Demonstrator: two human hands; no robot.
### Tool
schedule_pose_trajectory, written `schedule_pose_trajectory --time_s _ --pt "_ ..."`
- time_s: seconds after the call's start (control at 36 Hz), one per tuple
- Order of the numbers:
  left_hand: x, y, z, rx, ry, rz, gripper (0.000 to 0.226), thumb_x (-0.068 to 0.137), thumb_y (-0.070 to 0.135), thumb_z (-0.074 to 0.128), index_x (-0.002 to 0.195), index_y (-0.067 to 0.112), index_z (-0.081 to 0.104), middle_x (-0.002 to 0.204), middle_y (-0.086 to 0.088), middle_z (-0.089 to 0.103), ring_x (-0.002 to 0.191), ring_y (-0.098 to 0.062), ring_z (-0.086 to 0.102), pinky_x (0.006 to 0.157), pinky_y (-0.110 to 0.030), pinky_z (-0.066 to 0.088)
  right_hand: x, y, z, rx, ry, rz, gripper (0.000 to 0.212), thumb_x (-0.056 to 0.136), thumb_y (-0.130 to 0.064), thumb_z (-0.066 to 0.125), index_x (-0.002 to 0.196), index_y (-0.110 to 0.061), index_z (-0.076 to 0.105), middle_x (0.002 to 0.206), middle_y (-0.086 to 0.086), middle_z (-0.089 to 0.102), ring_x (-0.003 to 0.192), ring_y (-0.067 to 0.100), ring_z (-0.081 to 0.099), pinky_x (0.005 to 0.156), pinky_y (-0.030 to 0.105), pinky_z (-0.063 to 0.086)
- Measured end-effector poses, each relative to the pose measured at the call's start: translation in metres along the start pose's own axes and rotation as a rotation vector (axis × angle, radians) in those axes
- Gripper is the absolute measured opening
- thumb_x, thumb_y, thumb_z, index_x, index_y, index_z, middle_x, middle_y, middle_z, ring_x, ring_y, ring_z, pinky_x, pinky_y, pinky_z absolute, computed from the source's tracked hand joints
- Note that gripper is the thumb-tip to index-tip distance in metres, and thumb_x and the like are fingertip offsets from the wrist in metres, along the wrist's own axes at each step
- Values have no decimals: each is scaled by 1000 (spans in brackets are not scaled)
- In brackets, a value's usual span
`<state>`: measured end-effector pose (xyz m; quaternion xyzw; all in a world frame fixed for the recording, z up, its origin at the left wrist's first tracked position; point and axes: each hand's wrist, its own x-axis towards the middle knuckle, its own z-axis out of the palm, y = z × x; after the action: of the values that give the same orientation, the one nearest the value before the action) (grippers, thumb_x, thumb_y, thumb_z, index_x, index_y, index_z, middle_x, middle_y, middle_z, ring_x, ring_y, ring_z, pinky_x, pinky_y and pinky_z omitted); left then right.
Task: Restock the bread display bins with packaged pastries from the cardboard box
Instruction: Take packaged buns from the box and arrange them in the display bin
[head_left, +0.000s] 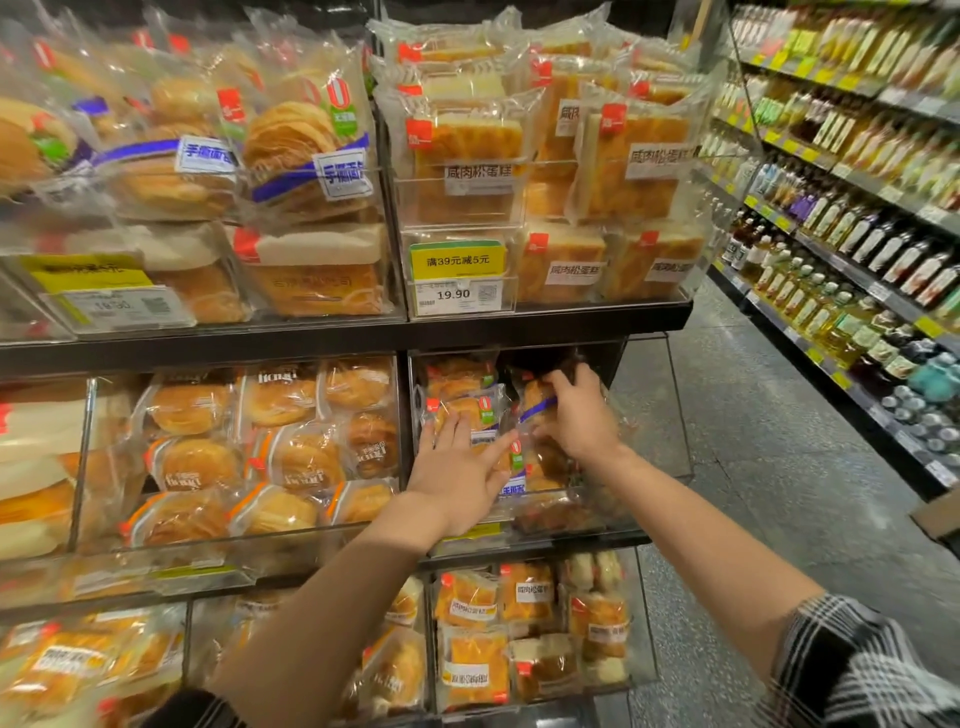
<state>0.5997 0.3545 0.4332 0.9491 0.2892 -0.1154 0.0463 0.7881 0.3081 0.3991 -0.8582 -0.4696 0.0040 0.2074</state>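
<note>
Along the right side runs a tall grey shelving unit (883, 291) packed with upright bottles of yellow and dark liquids (810, 306). Small yellow price tags (927, 326) line its shelf edges. A speckled grey floor (769, 467) stretches down the aisle beside it.

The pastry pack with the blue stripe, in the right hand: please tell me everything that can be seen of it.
The pastry pack is a clear, shiny plastic bag with a blue stripe across it and brown baked pastry inside. It sits tilted at the right of the middle-shelf bin, behind its clear front wall, among other packs. The right hand grips it from the right, fingers curled over its top edge, hiding much of it. The left hand rests flat on neighbouring packs, not clearly touching this one. Its label cannot be read.
</note>
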Motion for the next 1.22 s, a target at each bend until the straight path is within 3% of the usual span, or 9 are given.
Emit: schedule_pose_trajectory --time_s 0.17,0.39,0.56,0.67,0.75,0.81,0.89,1.06,1.22 --pt "-5 1 6 51 29 6 54 101 50 9 148 41 -15 159 -19 -6 146 -33 -14 118 -49 -12 -1 3 -1 151 -4 8 76 66 -35 85 131 -18 50 129 8 41 117 25 48 99 34 43" --pt "0 4 4 64 -18 -24 54 101 51 6 147 40 -19 157 -17 -19 144 -32 -23 113 -44 -19 1 -14 1 -32 -61 -5 73 76 -33 79 135 -18 38 135 12 32 120 27 43 98 35 43" --pt "0 1 -9 -303 -55 -28 65 101 37 39 152 38 -1 150 -7 -40 138 -29 -36 116 -46 -10 -11 -12 -13 -124 -28 33 89 70 -37 83 142 -14 35 145 17 27 136 34 30 106 42 37" --pt "-25 -9 -15 -718 136 13 61 99 23 49 152 24 20 161 -1 -9 147 -16 1 116 -29 7 -28 -10 -31 -26 40 58 71 78 -27 78 139 -14 43 150 15 29 137 32 33 107 41 38" --pt "-52 -21 -16 -951 206 42 48 97 9 49 142 22 40 142 0 47 118 -2 49 97 -12 36 -49 -17 -46 40 103 71 48 87 -20 67 132 -15 52 139 9 42 125 26 47 95 39 48" --pt "-70 -31 -13 -1083 176 54 38 96 2 47 131 17 51 116 1 62 96 1 62 84 -11 45 -64 -26 -54 102 156 50 34 89 -17 63 122 -11 59 125 10 52 113 26 53 88 39 49" --pt "-105 -49 -6 -1105 67 91 24 98 5 47 115 18 58 102 3 66 82 0 66 83 -19 50 -91 -49 -62 186 204 15 22 89 -13 61 110 -9 65 108 9 61 100 26 59 85 40 49" --pt "-195 -94 21 -893 -98 112 20 98 18 52 114 24 61 99 6 68 91 -10 64 88 -24 48 -164 -120 -56 332 222 -140 6 91 -12 61 94 -10 65 83 4 63 77 20 58 69 38 49" --pt "-300 -141 86 -899 -107 43 21 97 8 51 116 7 61 99 0 63 74 10 58 74 -6 41 -255 -206 -6 386 87 -175 9 87 -10 66 96 -8 69 86 0 65 79 16 59 75 30 45"
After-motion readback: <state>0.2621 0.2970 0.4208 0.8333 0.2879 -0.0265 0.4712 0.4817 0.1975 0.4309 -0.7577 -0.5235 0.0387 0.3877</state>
